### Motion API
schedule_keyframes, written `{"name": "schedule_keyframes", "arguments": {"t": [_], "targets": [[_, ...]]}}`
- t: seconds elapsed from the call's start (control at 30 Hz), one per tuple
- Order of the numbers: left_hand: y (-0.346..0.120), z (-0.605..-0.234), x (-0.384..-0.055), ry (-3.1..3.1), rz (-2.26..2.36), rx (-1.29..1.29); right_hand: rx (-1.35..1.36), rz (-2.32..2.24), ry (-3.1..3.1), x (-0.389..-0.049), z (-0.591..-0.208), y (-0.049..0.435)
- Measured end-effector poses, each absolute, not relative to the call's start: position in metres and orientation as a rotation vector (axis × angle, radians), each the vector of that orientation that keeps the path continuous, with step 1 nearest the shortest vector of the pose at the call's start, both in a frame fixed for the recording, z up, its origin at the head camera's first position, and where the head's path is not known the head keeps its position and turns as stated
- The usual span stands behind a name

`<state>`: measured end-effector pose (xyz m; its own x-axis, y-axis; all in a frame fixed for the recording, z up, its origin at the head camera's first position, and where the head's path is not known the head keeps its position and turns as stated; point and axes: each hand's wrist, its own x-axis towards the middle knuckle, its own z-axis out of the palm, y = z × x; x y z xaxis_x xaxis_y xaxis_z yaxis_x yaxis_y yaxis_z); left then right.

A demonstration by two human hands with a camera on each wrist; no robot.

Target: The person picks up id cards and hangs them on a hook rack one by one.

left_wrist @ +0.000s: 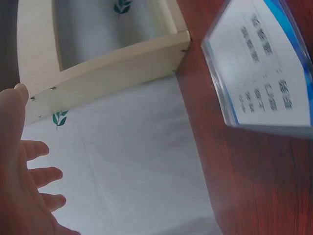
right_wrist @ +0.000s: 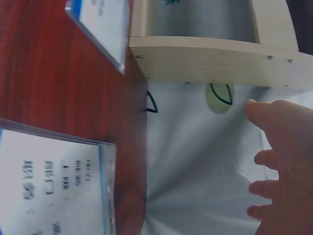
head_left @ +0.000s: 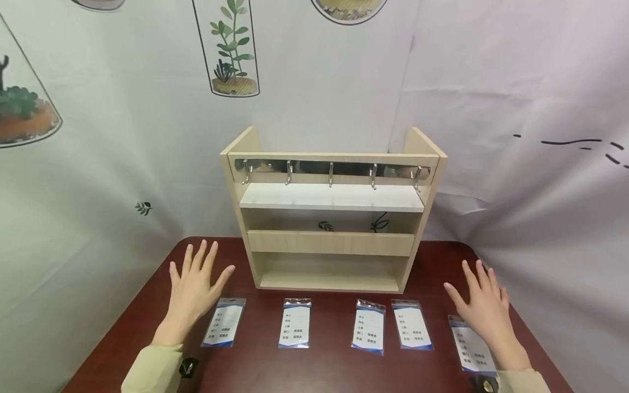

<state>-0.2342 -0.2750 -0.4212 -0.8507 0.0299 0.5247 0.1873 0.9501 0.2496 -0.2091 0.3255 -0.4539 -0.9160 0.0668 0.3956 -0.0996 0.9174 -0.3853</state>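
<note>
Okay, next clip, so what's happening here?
A person holds their left hand and right hand over the table, fingers spread, nothing in either grip. Five badge cards lie in a rough row: the left hand is nearest the leftmost; in the head view, the right hand partly covers the rightmost. Behind stands a wooden shelf unit, its five hooks bare.
</note>
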Motion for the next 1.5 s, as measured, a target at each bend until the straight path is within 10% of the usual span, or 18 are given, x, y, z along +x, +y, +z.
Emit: {"name": "schedule_keyframes", "arguments": {"t": [1.5], "targets": [[-0.229, -0.388, -0.282, -2.389, -1.27, -0.164, -0.177, 0.747, -3.18, -0.197, -0.474, 0.388]]}}
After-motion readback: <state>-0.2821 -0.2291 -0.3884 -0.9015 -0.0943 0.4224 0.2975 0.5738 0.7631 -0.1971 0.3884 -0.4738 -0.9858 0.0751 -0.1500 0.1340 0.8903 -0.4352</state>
